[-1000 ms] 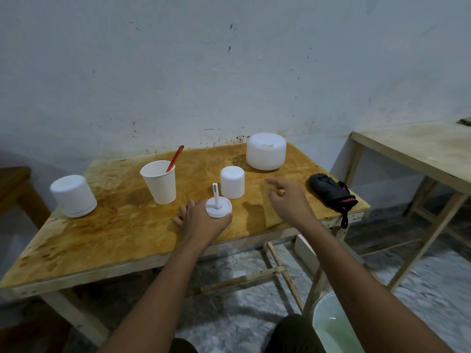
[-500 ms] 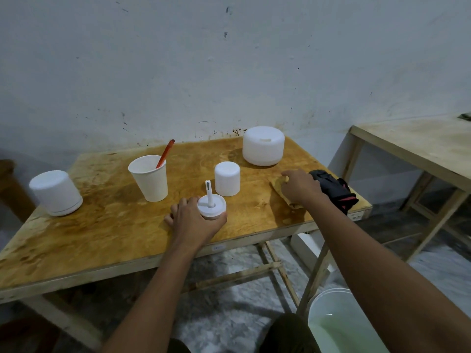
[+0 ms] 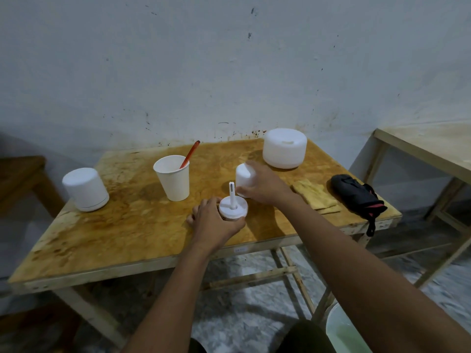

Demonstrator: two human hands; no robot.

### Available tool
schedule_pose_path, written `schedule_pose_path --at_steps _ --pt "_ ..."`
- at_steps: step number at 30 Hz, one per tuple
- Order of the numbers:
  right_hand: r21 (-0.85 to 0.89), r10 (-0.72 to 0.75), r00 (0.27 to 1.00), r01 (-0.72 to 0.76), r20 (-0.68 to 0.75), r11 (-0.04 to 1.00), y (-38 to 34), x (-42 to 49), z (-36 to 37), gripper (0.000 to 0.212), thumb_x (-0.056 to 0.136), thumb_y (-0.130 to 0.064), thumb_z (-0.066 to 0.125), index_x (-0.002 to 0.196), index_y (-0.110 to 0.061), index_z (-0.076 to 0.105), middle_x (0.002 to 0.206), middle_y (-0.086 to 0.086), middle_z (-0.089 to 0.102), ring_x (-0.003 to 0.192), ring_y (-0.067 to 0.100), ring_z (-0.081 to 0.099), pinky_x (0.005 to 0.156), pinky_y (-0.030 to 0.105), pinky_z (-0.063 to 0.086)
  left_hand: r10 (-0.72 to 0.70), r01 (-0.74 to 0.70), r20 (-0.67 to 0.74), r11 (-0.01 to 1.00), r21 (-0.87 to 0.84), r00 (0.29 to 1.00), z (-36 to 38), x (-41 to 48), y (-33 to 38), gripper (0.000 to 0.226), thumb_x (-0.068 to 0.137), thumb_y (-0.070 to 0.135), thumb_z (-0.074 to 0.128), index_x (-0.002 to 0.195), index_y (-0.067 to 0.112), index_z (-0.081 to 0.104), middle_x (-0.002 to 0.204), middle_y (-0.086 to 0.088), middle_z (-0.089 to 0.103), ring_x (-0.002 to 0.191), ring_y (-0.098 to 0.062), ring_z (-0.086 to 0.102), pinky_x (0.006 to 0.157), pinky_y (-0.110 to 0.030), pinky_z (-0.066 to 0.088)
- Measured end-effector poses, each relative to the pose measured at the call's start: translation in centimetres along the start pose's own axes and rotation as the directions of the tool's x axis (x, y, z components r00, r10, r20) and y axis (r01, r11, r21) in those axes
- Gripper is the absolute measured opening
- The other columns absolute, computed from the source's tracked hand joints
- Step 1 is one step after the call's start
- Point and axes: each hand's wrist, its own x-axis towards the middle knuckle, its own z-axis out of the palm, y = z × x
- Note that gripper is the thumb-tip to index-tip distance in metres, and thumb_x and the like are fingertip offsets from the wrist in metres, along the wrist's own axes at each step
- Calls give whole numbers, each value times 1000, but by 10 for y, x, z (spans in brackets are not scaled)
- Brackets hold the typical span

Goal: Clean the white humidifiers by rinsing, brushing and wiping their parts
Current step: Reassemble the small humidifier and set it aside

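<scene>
My left hand (image 3: 213, 224) grips a small white round humidifier lid (image 3: 233, 207) with an upright white stem, near the front of the wooden table (image 3: 122, 225). Just behind it, my right hand (image 3: 265, 187) closes around a small white cylindrical tank (image 3: 242, 175) that stands on the table. A large white humidifier (image 3: 284, 147) sits at the back right and a medium white one (image 3: 85, 189) at the left. A yellow cloth (image 3: 314, 196) lies flat to the right of my right hand.
A white paper cup (image 3: 173, 178) with a red-handled brush in it stands mid-table. A black and red pouch (image 3: 356, 193) lies at the table's right edge. A white bucket (image 3: 344, 329) with water sits on the floor at lower right. A second table (image 3: 433, 146) stands to the right.
My right hand left the yellow cloth on the table and moved left onto the small white tank. My left hand stayed on the stemmed lid.
</scene>
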Motion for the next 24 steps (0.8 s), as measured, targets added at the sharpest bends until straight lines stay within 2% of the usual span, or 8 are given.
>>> schedule_pose_path --at_steps 3,5,7,9,12,14,18,24 --pt "130 8 988 12 -156 991 4 -1 3 73 84 -41 72 145 -22 37 139 6 49 123 24 49 98 39 46 -8 8 10 1000 -10 1000 1 1 0 63 70 55 73 122 29 50 124 6 49 121 -20 38 106 -45 28" --pt "292 8 966 70 -258 954 2 -6 -2 66 85 -39 71 142 -21 43 131 3 55 113 20 55 89 35 52 -10 10 4 1000 -26 1000 1 1 0 62 71 54 74 123 29 52 123 5 50 122 -21 39 107 -46 27" --pt "477 16 955 134 -298 869 -6 -14 -11 57 88 -36 69 140 -24 46 125 -2 57 102 11 59 75 22 54 -18 17 -7 999 -40 1000 1 2 0 62 70 54 74 123 28 53 123 4 51 123 -22 40 109 -48 27" --pt "560 -38 959 196 -281 805 -14 -25 -19 54 90 -32 68 139 -25 48 124 -7 57 101 4 59 69 15 51 -38 37 -2 999 -33 999 1 2 0 62 70 50 76 123 27 53 126 2 50 126 -24 38 111 -49 24" --pt "424 -204 955 280 -217 861 -20 -39 -22 60 88 -35 70 142 -26 45 133 -10 53 111 6 56 81 19 52 -51 51 -3 996 -71 999 -1 2 2 62 72 46 79 125 27 54 132 0 50 131 -26 35 113 -48 19" --pt "258 -282 945 318 -166 912 -20 -44 -18 67 85 -40 72 144 -28 43 141 -8 48 121 11 50 93 28 49 -57 56 -6 994 -91 998 -3 1 4 62 73 47 79 126 26 55 133 0 49 131 -26 34 113 -48 20" --pt "65 -277 958 282 -68 957 -19 -49 -10 73 85 -42 71 148 -30 36 148 -3 42 130 16 42 99 36 44 -58 58 5 996 -71 998 -4 1 4 64 75 48 77 130 25 53 131 2 49 130 -24 34 113 -47 20" --pt "94 -260 963 266 -71 959 -14 -50 2 75 85 -45 71 149 -28 35 150 -3 42 133 16 41 105 36 41 -81 81 3 993 -84 997 -1 3 3 62 78 42 76 131 24 50 132 2 49 129 -23 35 115 -50 22"
